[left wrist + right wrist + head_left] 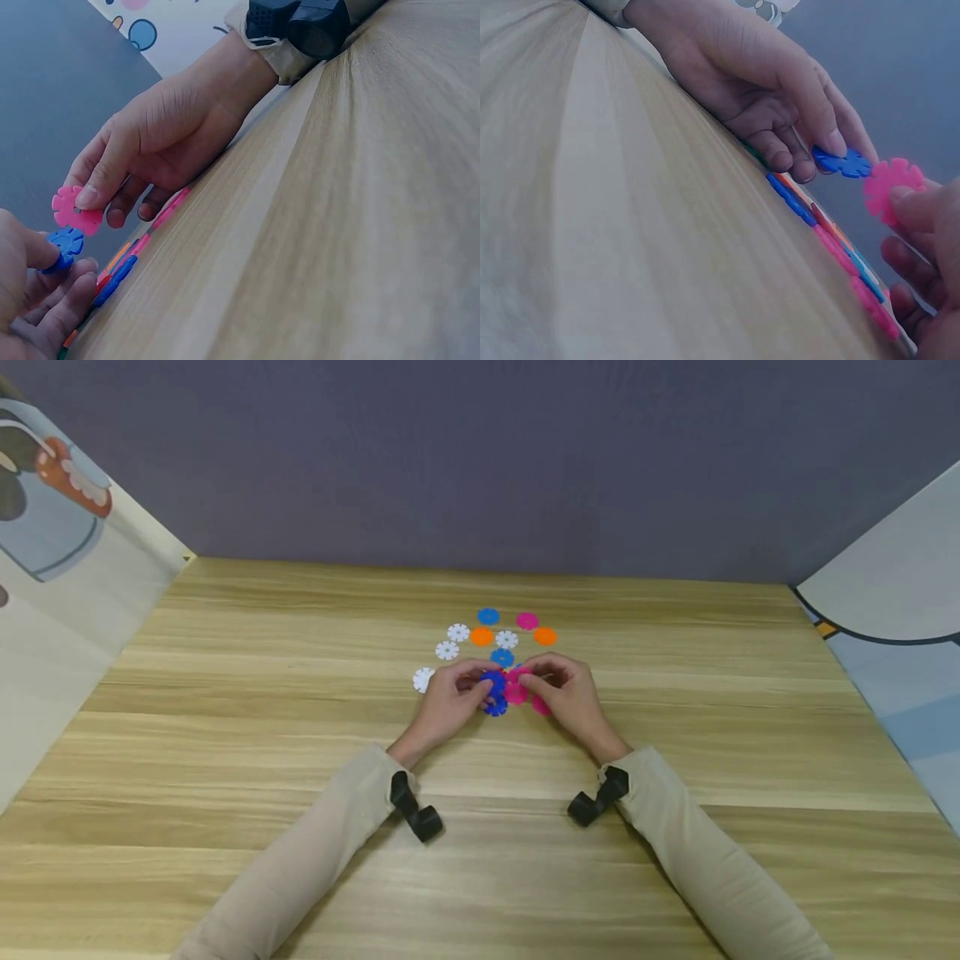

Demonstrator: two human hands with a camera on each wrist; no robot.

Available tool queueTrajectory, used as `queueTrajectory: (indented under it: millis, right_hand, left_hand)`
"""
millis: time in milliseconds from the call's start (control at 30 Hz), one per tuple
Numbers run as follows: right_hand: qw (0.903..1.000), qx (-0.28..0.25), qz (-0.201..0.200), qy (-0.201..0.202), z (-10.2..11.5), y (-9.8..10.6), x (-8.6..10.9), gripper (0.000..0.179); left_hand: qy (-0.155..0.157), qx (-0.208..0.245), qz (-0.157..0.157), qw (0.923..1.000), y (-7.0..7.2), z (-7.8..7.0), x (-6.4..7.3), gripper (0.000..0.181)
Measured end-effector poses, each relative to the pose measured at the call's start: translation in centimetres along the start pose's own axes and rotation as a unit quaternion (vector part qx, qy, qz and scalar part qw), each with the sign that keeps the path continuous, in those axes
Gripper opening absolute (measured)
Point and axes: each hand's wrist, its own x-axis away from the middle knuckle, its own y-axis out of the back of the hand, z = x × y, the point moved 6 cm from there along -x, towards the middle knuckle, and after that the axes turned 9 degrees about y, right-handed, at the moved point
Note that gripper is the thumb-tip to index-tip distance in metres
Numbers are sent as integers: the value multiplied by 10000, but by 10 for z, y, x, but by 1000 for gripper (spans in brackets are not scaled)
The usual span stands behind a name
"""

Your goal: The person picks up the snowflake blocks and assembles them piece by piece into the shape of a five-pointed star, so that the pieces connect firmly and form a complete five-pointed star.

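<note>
My left hand (pixel 447 695) pinches a blue notched disc (pixel 67 244) between thumb and fingers. In my right hand (pixel 567 692) a pink notched disc (pixel 891 187) is pinched the same way. The two discs meet edge to edge above the table; whether their slots are interlocked I cannot tell. Below the hands lie another dark blue disc (pixel 495 707) and a pink disc (pixel 542 706), partly covered. A red piece behind the held discs is mostly hidden.
Beyond the hands, flat notched discs lie on the wooden table (pixel 315 693): white (pixel 458 632), orange (pixel 545 636), light blue (pixel 488 616) and pink (pixel 527 621). A white disc (pixel 423 680) lies beside the left hand. A dark panel (pixel 487 460) borders the table's far edge.
</note>
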Motion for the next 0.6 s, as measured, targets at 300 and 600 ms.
queueTrajectory:
  millis: [300, 600]
  right_hand:
    - [9999, -95, 28, 136, 1, 0, 0, 12]
    - [9998, -116, 65, 124, -2, -1, 1, 10]
  left_hand:
    - [92, 462, 119, 9988, -3, -1, 1, 25]
    - [195, 755, 20, 9970, -4, 2, -1, 21]
